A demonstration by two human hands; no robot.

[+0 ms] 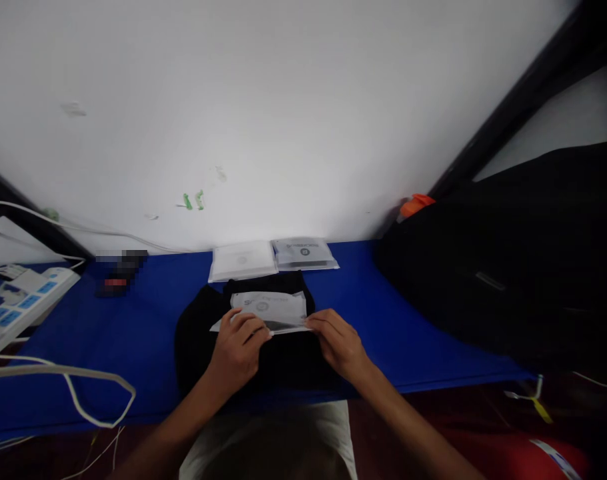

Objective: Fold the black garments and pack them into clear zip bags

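A translucent zip bag (278, 305) with a printed logo lies over a black cloth item (198, 340) in front of me. My left hand (240, 347) pinches the bag's near edge around its middle, with the thumb and fingers together at the zip strip. At the right end of that same edge, my right hand (338, 340) grips the corner between thumb and fingers. Something dark shows through the bag near the zip. Just beyond lie two more zip bags, a white one (240, 260) and a greyish one (306, 254) with dark lettering.
A blue surface (373, 333) runs along a white wall (293, 120). To the left are a white power strip (28, 307), loose white cables (93, 373) and a dark, pixelated object (120, 273). A large black bag (508, 267) and an orange item (416, 205) stand at the right.
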